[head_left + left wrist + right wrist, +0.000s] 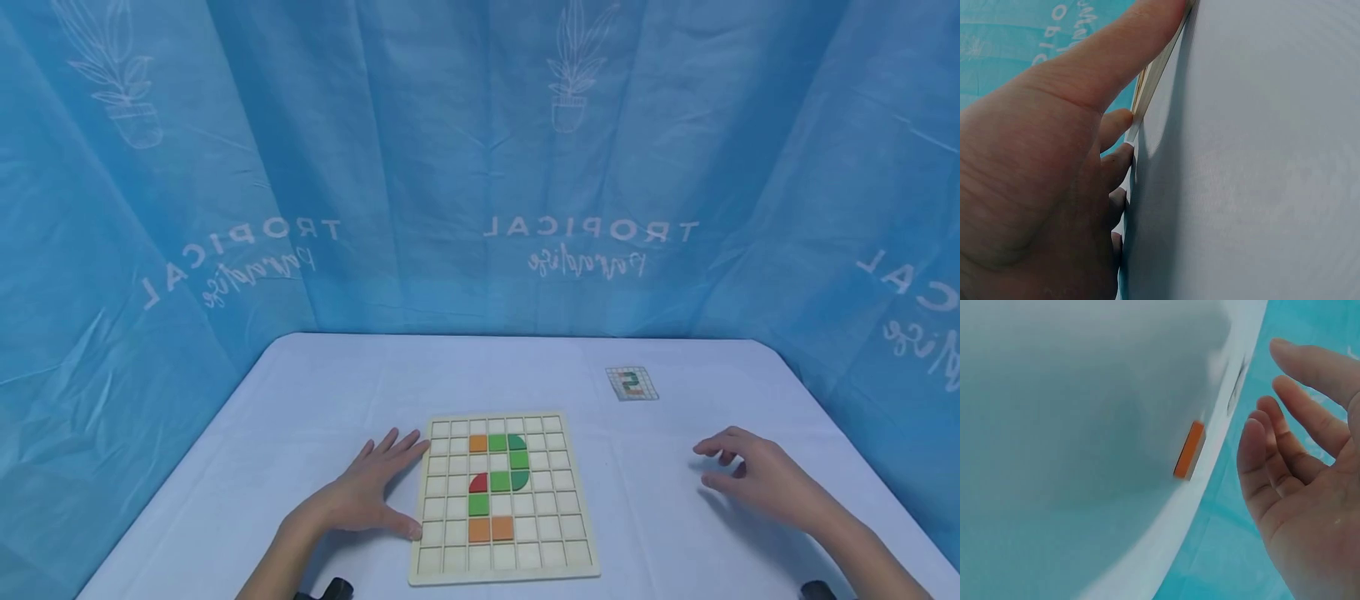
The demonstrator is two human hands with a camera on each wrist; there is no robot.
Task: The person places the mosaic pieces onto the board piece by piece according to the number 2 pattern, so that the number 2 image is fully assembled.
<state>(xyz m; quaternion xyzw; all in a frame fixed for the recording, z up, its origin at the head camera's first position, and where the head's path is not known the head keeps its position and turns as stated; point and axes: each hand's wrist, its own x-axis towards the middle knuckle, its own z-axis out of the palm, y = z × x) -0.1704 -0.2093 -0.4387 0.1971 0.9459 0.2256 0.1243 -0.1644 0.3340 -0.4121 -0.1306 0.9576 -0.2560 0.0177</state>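
A pale wooden grid board (547,554) lies flat on the table. Orange, green and dark green tiles plus a red rounded tile (478,482) sit in its cells, forming a 2-like shape. My left hand (367,492) has its fingers spread, with thumb and forefinger touching the board's left edge. Over the table to the right, my right hand (761,475) hovers with loosely bent fingers and holds nothing. An orange tile (1189,450) lies on the table near it in the right wrist view; the head view does not show this tile.
A small card (632,383) printed with a coloured 2 on a grid lies beyond the board, to the right. White cloth covers the table (337,383). Blue printed curtains (450,167) hang around its back and sides.
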